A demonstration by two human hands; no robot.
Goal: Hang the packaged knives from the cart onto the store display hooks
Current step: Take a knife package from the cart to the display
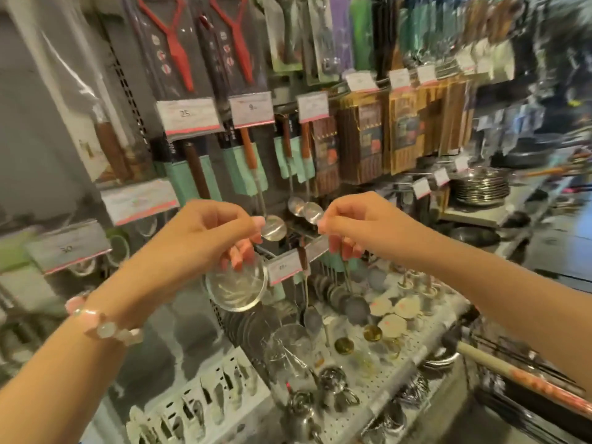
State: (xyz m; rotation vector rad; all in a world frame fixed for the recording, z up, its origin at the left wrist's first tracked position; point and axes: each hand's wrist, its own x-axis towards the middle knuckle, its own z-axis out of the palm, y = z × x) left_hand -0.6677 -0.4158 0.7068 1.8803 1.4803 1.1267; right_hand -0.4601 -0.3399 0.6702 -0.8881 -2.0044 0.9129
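Observation:
My left hand (205, 232) and my right hand (362, 222) are raised side by side in front of the display wall. The fingers of both are curled, thumb against forefinger, and I see nothing between them. A knife with a brown handle in a clear pack (110, 152) hangs at the left, above a hook's price tag (139, 200). Another tagged hook (69, 248) juts out lower left. The cart's handle (512, 370) shows at the lower right; what lies in the cart is hidden.
Red peelers (176, 43) hang at the top. Ladles on teal cards (253, 168) hang right behind my hands. Chopstick packs (362, 142) hang to the right. A shelf (426, 341) below holds strainers, glasses and small metal ware. Stacked metal plates (480, 187) sit far right.

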